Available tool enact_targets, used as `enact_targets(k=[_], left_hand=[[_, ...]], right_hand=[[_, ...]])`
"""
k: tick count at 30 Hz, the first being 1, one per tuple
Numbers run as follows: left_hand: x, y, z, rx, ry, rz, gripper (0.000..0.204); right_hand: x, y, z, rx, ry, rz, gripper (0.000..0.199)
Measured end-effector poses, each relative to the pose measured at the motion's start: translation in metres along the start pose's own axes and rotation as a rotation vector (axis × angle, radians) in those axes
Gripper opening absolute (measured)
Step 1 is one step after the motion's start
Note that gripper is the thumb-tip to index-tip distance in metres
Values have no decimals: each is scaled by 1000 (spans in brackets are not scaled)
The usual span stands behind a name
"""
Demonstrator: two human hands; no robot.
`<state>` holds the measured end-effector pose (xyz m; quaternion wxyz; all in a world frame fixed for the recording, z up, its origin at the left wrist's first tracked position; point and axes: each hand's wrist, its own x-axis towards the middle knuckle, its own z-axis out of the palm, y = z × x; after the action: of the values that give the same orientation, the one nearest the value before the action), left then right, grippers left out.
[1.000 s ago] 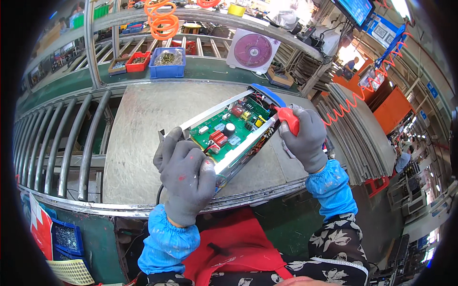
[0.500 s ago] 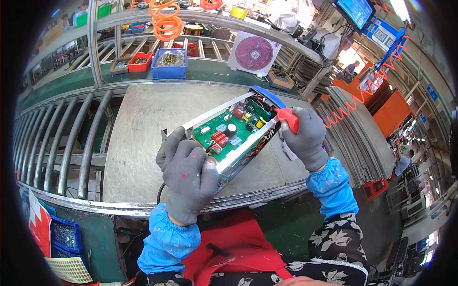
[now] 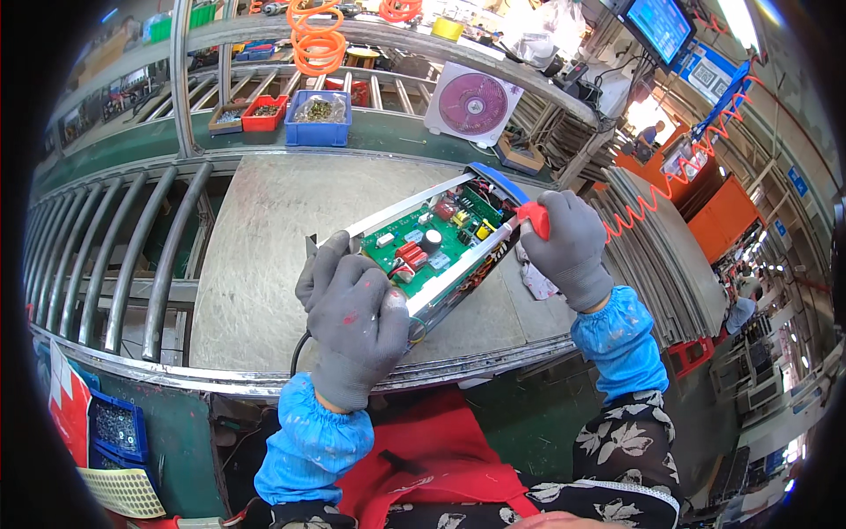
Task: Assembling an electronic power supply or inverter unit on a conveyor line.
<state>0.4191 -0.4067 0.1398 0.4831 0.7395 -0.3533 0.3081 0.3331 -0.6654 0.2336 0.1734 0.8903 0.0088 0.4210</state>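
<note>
An open electronic device with a metal frame [image 3: 458, 277] and a blue end panel [image 3: 495, 182] lies slantwise on the worktop. Inside it is a green circuit board [image 3: 401, 238] carrying red, black and yellow parts. My left hand [image 3: 352, 309], in a grey glove with red stains, is closed round the device's near-left end; its fingertips are partly hidden. In my gloved right hand [image 3: 571, 251] is a red squeeze-bottle-like thing [image 3: 533, 219], its pale tip at the right side rail near the blue panel. Whether the tip touches the rail, I cannot tell.
Metal rollers [image 3: 119, 256] adjoin the worktop [image 3: 256, 264] on the left. Behind stand a blue bin [image 3: 317, 132], a red bin [image 3: 262, 119] and a white box fan [image 3: 471, 104]. Stacked sheets [image 3: 665, 256] stand at right. A washer bin [image 3: 119, 428] sits lower left.
The whole view has shifted slightly. Both hands keep their hold on the device and the red bottle-like thing; its tip stays at about the same place on the rail.
</note>
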Motion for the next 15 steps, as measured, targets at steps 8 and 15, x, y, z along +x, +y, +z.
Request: enact_targets(k=[8, 15], left_hand=[[0, 0, 0, -10, 7, -5, 15], [-1, 0, -4, -22, 16, -20, 15]], right_hand=[[-7, 4, 1, 24, 35, -34, 31], [5, -2, -5, -18, -41, -45, 27]])
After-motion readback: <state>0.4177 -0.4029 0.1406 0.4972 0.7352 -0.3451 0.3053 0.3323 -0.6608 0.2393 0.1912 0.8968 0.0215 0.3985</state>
